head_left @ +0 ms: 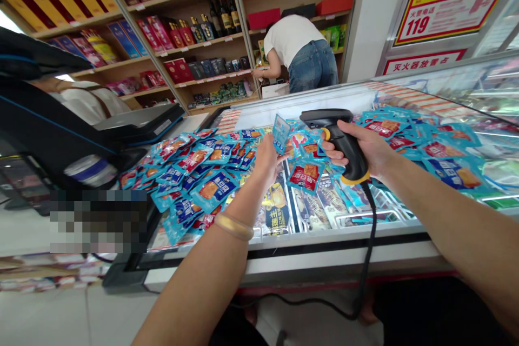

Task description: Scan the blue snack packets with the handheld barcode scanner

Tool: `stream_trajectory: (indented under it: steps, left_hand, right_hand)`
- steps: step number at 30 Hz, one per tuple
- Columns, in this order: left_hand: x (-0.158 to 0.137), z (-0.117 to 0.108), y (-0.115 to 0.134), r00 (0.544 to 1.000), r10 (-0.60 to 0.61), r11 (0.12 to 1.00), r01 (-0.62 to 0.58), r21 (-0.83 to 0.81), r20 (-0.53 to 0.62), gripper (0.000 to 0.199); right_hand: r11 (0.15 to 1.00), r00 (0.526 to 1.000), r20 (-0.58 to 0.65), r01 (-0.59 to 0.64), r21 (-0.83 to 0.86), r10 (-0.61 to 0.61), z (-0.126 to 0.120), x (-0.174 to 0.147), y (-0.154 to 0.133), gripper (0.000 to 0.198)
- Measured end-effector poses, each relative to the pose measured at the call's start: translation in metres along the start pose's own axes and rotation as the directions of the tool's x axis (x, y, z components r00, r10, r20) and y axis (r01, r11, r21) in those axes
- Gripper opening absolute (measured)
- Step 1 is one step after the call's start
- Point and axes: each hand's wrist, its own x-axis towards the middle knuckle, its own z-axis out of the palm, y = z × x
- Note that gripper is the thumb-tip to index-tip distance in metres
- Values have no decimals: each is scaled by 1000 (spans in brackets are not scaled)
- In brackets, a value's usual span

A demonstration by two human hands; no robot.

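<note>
In the head view my right hand (367, 146) is wrapped round the grip of a black barcode scanner (349, 148) with yellow trim, its head pointing left. A black cord hangs from the scanner's base. My left hand (267, 158) holds up a small blue snack packet (281, 134), its printed back partly turned to me. Between and below the hands a blue and red snack packet (305, 175) lies on the glass. A large heap of similar packets (203, 165) spreads to the left of my left hand, and another pile (421, 138) lies beyond my right hand.
Under the glass of the chest freezer (316, 254) lie packaged goods. A dark checkout terminal (44, 119) stands at the left. Behind the freezer a person (298, 48) bends toward stocked shelves (203, 43); another person is partly hidden at the left.
</note>
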Motion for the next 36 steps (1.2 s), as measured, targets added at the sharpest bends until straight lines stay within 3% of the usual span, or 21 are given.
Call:
stream_trajectory:
  steps: [3, 6, 9, 11, 14, 16, 19, 26, 30, 33, 36]
  left_hand:
    - [4, -8, 6, 960, 276, 913, -247, 325, -46, 44]
    - [5, -29, 21, 880, 474, 680, -350, 644, -23, 48]
    - [2, -60, 39, 829, 560, 407, -271, 872, -4, 52]
    - [-2, -83, 46, 820, 572, 249, -159, 955, -12, 54]
    - [-8, -113, 46, 879, 475, 81, -1, 997, -38, 55]
    - [-11, -127, 40, 931, 362, 13, 48, 999, -49, 53]
    - [-13, -138, 31, 952, 304, -14, 44, 999, -38, 51]
    - [-17, -123, 36, 898, 440, 32, -29, 999, 12, 52]
    - [-23, -84, 38, 897, 419, 63, -181, 981, 139, 52]
    - [-32, -41, 31, 920, 288, 149, -318, 936, 267, 58]
    - [-44, 0, 21, 938, 153, 200, -338, 920, 311, 78]
  right_hand:
    - [999, 1000, -5, 10, 35, -10, 4, 4, 5, 23]
    - [998, 1000, 7, -5, 60, 4, 14, 11, 12, 23]
    - [996, 999, 39, -40, 79, 37, 33, 22, 18, 24]
    - [992, 996, 66, -70, 103, 64, 51, 31, 22, 25]
    - [981, 989, 116, -106, 164, 88, 79, 46, 31, 25]
    - [973, 985, 145, -125, 194, 98, 93, 55, 39, 23]
    - [966, 977, 163, -169, 193, 138, 102, 64, 49, 22]
    - [969, 982, 132, -161, 189, 138, 86, 56, 39, 23]
    - [982, 994, 87, -81, 168, 68, 61, 44, 16, 22]
    - [992, 999, 38, -25, 127, 20, 36, 33, 0, 20]
    - [996, 1000, -22, 5, 94, -3, 14, 21, -9, 20]
